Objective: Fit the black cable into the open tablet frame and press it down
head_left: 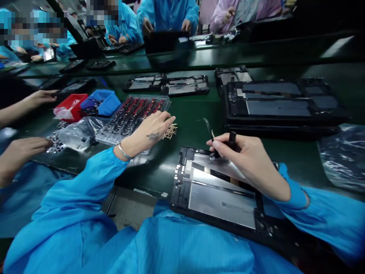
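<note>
My left hand [152, 128] reaches over a small pile of thin tan strips [171, 131], its fingers stretched out and slightly apart. The thumb is hidden, and nothing shows in the grasp. Between the thumb and index finger of my right hand [239, 154] is a small black part [216, 152] with a thin pale strip, too blurred to name exactly. A black rod-like end [232, 139] sticks up among the same fingers. Right below this hand lies an opened tablet-like device [222, 201], with silver panels and a black frame, at the table's front edge.
Clear tray [107, 137] with rows of red-and-black parts, left. Behind it are a red bin [75, 113] and blue bin [107, 102]. Stacked device housings [273, 101] and a plastic bag [342, 156] lie right. A co-worker's hands [25, 152] work at left.
</note>
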The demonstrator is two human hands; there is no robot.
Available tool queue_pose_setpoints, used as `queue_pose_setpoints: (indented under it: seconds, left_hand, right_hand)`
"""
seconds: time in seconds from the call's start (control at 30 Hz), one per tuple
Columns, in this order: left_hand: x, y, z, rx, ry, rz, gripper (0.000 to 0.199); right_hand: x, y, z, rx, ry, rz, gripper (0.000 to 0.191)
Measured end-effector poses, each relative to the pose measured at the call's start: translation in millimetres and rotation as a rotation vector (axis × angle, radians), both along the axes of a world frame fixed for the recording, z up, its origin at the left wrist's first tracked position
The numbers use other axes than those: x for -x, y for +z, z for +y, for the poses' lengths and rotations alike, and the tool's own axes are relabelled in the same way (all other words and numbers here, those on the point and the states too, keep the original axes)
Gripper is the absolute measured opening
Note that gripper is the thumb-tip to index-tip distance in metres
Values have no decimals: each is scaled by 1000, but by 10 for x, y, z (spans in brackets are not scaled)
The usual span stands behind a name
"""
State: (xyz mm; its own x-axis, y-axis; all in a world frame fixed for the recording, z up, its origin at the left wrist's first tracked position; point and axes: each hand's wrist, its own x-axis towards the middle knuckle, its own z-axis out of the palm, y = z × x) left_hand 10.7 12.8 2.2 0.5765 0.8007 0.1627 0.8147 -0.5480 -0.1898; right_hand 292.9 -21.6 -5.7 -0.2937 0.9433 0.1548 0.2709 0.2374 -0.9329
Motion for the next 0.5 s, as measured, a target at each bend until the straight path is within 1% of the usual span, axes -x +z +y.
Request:
queue_pose_setpoints:
  seconds: [0.07,0.1,0.13,0.2,0.23,0.27,0.3,0.37,0.43,0.5]
  left_hand:
    - [-196,-42,-50,17,-66,-276,37]
    - [-320,-60,-79,80,-110,-463,35]
    - [-450,-72,-107,185,-148,-659,33]
    - [-694,-64,-155,455,-180,-1005,32]
    - [-790,-44,-167,566,-173,-1130,32]
    - [-861,-13,-168,633,-155,-1211,33]
    - [-906,25,-159,654,-133,-1237,33]
    - [-923,114,-111,626,-114,-1145,32]
    - [-883,197,-48,613,-132,-942,33]
    - [-832,259,2,646,-171,-746,32]
  right_hand:
    - [30,-14,-20,37,3,61,21]
    - [45,-26,-30,54,8,93,21]
    - [59,-41,-39,69,14,125,21]
    - [68,-70,-44,99,27,172,23]
    - [62,-77,-37,100,34,176,24]
    - [47,-75,-23,81,36,165,24]
    - [26,-63,-3,45,33,135,24]
    - [-28,-14,47,-56,1,50,25]
    - [-77,45,94,-140,-33,-1,27]
    - [-105,83,123,-172,-29,-5,28]
